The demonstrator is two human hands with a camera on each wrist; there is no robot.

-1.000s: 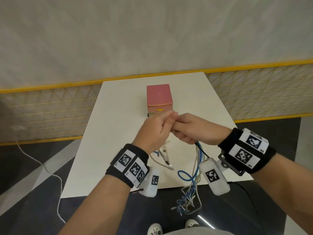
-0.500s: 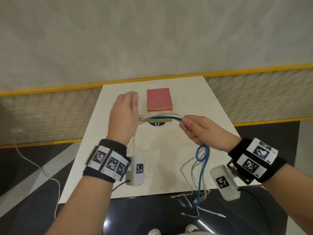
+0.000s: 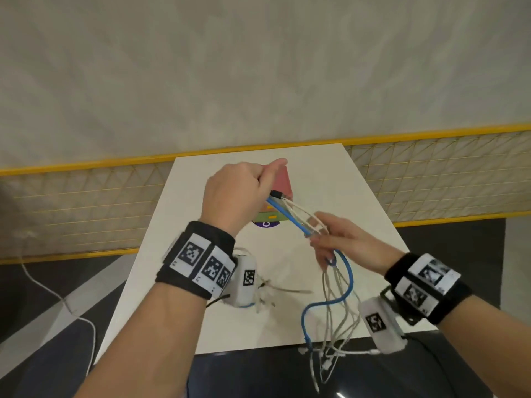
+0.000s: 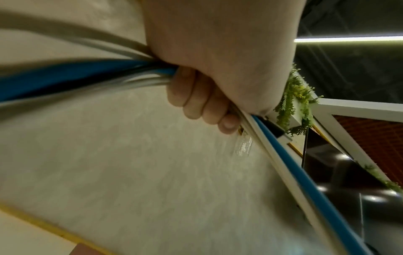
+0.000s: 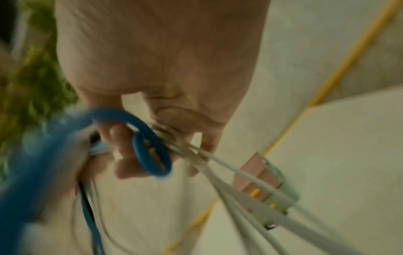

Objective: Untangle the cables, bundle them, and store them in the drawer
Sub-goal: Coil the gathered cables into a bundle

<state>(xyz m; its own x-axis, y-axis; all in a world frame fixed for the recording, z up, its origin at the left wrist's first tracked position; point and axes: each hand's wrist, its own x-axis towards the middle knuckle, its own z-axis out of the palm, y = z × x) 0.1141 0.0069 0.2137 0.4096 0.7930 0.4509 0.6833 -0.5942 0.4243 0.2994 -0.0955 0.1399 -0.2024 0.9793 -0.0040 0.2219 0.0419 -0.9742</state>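
Note:
A bundle of cables, one blue and several white, stretches taut between my two hands above the white table. My left hand is fisted round one end of the bundle, raised in front of the small drawer unit. My right hand pinches the same strands lower right; a blue loop curls over its fingers. The loose cable ends hang past the table's near edge. The drawer unit has a pink top, and my left hand hides much of it.
A few loose white cable pieces lie on the table by my left wrist. A wire-mesh fence with yellow rails runs behind the table. A white cord trails over the dark floor at left.
My hands, joined a second ago, have drawn apart. The left hand has risen toward the drawer unit and closed into a fist on the cables, pulling the bundle taut; the right hand has dropped slightly.

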